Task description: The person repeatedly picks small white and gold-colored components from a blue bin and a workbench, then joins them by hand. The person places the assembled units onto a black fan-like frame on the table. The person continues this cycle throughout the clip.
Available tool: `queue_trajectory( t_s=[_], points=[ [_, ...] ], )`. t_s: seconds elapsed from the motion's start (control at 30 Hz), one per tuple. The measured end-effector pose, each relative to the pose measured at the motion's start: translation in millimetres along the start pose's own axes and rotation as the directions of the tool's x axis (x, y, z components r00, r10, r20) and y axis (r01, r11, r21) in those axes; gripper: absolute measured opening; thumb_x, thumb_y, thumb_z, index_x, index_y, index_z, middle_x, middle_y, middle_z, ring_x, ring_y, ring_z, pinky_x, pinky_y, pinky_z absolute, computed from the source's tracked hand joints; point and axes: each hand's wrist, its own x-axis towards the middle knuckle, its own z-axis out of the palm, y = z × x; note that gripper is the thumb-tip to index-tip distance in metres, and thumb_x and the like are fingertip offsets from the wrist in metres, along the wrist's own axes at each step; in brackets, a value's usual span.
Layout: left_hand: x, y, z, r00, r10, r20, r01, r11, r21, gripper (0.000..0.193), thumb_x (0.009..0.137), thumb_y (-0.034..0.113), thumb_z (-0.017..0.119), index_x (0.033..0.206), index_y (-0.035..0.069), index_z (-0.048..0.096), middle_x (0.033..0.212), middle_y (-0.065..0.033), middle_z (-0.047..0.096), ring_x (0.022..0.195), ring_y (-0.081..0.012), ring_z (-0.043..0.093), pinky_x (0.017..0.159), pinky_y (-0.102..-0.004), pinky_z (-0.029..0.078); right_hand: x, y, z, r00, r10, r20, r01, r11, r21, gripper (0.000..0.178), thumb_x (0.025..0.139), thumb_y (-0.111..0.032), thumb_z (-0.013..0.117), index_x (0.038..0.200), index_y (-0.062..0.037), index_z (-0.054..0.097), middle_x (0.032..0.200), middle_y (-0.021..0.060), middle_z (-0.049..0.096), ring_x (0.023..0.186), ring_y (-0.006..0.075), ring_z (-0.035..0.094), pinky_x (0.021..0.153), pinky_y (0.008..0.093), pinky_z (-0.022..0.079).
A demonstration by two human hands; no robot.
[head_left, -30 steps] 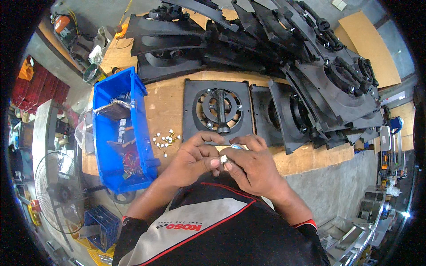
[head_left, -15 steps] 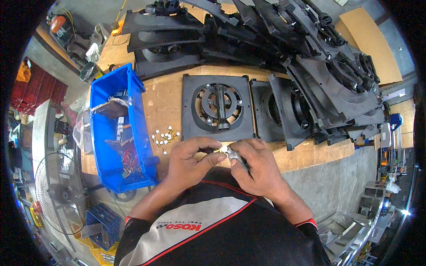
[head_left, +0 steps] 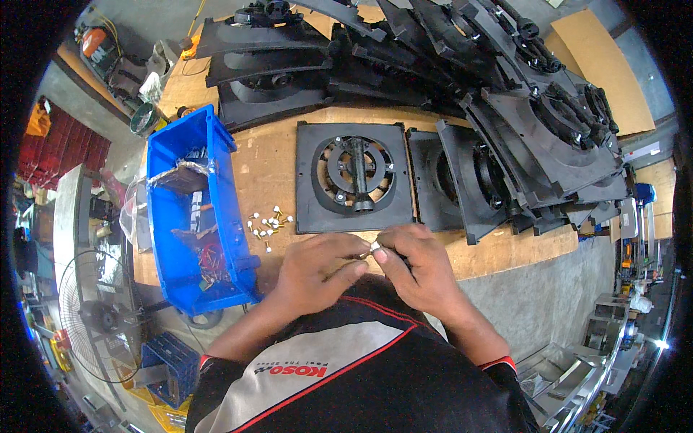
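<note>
Close in front of my body, my hands meet over a small white-capped brass screw (head_left: 375, 247). My right hand (head_left: 419, 270) pinches its white cap between thumb and forefinger. The fingers of my left hand (head_left: 317, 268) are bent around its other side, hiding most of the brass shank. Just beyond lies a square black plastic panel (head_left: 310, 209) with a round ringed opening and a black tube across it. Several more white-capped brass screws (head_left: 271, 224) lie loose on the wooden table to the left of the panel.
A long blue bin (head_left: 162, 224) with small parts stands at the table's left. Stacked black panels (head_left: 534, 151) crowd the right and the far side (head_left: 267, 101). Cardboard (head_left: 603, 72) leans at the far right. A fan (head_left: 97, 314) stands off the table at left.
My right fingers have shifted around the white cap, and the grey piece seen in that hand before is now hidden. My left thumb has drawn slightly down. The panel stays put.
</note>
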Motion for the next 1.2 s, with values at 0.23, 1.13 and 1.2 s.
queue_trajectory(
  t_s=[0.23, 1.13, 1.2],
  points=[
    [-4.3, -16.2, -13.6, 0.764, -0.278, 0.582, 0.635, 0.48, -0.606, 0.031, 0.106, 0.028, 0.051, 0.099, 0.0, 0.062, 0.082, -0.006, 0.065, 0.074, -0.0125, 0.062, 0.067, -0.027, 0.052, 1.2, -4.1, -3.4, 0.98, -0.177, 0.086, 0.186, 0.977, -0.105, 0.02, 0.091, -0.022, 0.065, 0.1, -0.0045, 0.068, 0.098, 0.0116, 0.068, 0.103, 0.0315, 0.061, 0.091, 0.0454, 0.042],
    [-12.3, -8.3, -3.2, 0.999, -0.029, 0.021, 0.033, 0.977, -0.21, 0.025, 0.089, 0.009, 0.074, 0.108, 0.002, 0.06, 0.084, -0.009, 0.067, 0.078, -0.0138, 0.065, 0.071, -0.0283, 0.052, -0.1, -6.9, -3.0, 0.986, -0.142, 0.086, 0.152, 0.981, -0.119, 0.023, 0.093, -0.024, 0.061, 0.1, -0.0024, 0.065, 0.095, 0.0148, 0.065, 0.095, 0.0335, 0.06, 0.088, 0.0464, 0.043],
    [-12.2, -1.2, -8.9, 0.958, -0.241, 0.155, 0.286, 0.842, -0.458, 0.028, 0.092, 0.007, 0.07, 0.117, 0.001, 0.059, 0.086, -0.0081, 0.065, 0.082, -0.0118, 0.063, 0.075, -0.0277, 0.051, 1.4, -8.3, -4.2, 0.98, -0.164, 0.113, 0.181, 0.97, -0.161, 0.022, 0.092, -0.024, 0.062, 0.1, -0.0037, 0.065, 0.095, 0.0137, 0.065, 0.097, 0.0328, 0.06, 0.089, 0.0477, 0.042]
  ],
)
